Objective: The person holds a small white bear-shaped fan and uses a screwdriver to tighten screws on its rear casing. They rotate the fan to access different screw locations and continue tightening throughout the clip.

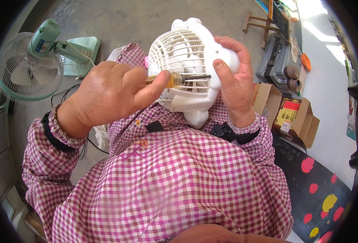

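A: Where is the small white fan (189,60)?

B: Up off the lap, in front of the chest of the pink checked smock (179,174), grille side turned toward the left. Held that way, I judge, so the tool can come in level from the side.

A: Who steadies it?

B: The right hand (235,81). Fingers curl over the fan's rounded back, thumb pressed on the rim. Closed firmly around the housing.

A: And the left hand (110,93)?

B: Wrapped tight around a screwdriver (179,79) with an amber handle. Thumb lies along the handle; the dark shaft runs right, across the grille toward the rim beside the right thumb. Tip is hidden, so I cannot tell what it meets.

A: Anything nearby?

B: A green desk fan (29,65) lies on the concrete floor (146,16), well apart on the left. On the right, a grey tool case (274,60) and open cardboard boxes (296,117).
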